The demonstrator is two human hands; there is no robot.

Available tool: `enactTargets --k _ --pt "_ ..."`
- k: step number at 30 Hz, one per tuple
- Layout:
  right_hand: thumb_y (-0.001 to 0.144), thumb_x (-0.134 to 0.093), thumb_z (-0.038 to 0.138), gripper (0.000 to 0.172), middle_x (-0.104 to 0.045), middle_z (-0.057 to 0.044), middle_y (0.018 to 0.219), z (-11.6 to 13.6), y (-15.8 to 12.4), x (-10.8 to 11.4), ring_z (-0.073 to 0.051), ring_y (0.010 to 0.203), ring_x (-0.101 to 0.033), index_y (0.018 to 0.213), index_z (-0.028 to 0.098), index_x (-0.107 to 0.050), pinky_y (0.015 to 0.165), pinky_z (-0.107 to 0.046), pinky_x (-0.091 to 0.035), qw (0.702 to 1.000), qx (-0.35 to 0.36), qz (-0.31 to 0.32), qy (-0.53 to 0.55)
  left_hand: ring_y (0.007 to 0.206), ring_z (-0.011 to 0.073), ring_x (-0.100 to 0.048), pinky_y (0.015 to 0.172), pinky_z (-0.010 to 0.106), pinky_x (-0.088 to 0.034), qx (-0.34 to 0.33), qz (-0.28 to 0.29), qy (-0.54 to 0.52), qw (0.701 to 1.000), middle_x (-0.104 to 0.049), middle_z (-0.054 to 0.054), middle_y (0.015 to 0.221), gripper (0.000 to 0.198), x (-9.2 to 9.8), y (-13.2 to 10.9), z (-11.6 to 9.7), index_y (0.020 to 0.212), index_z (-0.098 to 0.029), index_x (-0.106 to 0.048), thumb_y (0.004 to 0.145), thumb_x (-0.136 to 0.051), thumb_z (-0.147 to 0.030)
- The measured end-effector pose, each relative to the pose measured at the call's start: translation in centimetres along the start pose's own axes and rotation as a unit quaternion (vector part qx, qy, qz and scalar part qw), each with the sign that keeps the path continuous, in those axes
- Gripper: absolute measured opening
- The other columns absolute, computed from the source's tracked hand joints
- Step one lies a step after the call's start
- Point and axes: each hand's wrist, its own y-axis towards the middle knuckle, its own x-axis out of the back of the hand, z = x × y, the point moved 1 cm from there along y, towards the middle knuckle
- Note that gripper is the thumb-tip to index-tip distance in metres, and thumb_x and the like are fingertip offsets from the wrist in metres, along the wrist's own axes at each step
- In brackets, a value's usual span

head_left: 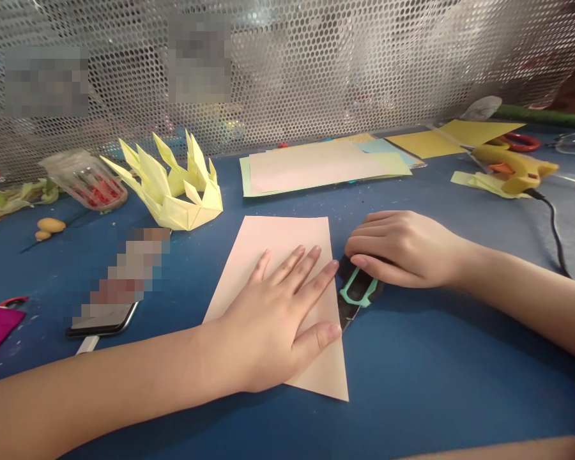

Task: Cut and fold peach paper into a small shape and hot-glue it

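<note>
A pink sheet point(273, 243) is laid flat on the blue bench point(441, 383), with the left hand point(278, 319) spread across it. At the sheet's right edge, a black-and-teal cutter point(359, 287) is gripped in the curled right hand point(397, 249). Beyond, stacked paper point(311, 169) is seen; to the left, a folded yellow crown point(189, 212) and a phone point(119, 287) are set down.
</note>
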Motion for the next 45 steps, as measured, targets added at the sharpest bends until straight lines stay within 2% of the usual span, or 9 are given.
enactTargets --k 13,17,45 --pt "0.111 -0.028 0.033 0.042 -0.057 0.000 0.062 1.0 0.1 -0.3 -0.018 0.055 -0.044 0.074 0.024 -0.048 0.065 -0.032 -0.036 1.000 -0.024 -0.012 0.015 0.160 0.0264 0.007 0.125 0.066 0.000 0.002 -0.004 -0.004 1.000 0.006 0.003 0.171 0.075 0.0 0.1 0.0 0.167 -0.022 -0.007 0.106 -0.015 -0.065" --pt "0.110 -0.030 0.030 0.040 -0.058 0.000 0.063 0.8 0.2 0.0 -0.018 0.055 -0.046 0.074 0.024 -0.048 0.065 -0.032 -0.037 1.000 -0.007 0.013 0.021 0.160 0.0270 0.007 0.125 0.067 0.001 0.004 -0.003 -0.004 1.000 0.007 0.003 0.171 0.076 -0.1 0.3 0.1 0.167 -0.022 -0.006 0.105 -0.015 -0.065" --pt "0.109 -0.031 0.027 0.041 -0.058 -0.001 0.063 1.1 0.0 0.2 -0.017 0.056 -0.046 0.073 0.023 -0.050 0.064 -0.032 -0.038 0.999 0.018 -0.004 0.029 0.160 0.0250 0.009 0.125 0.066 0.002 0.006 0.002 -0.001 1.000 0.009 0.001 0.171 0.077 -0.2 0.1 0.1 0.166 -0.023 -0.004 0.104 -0.013 -0.068"
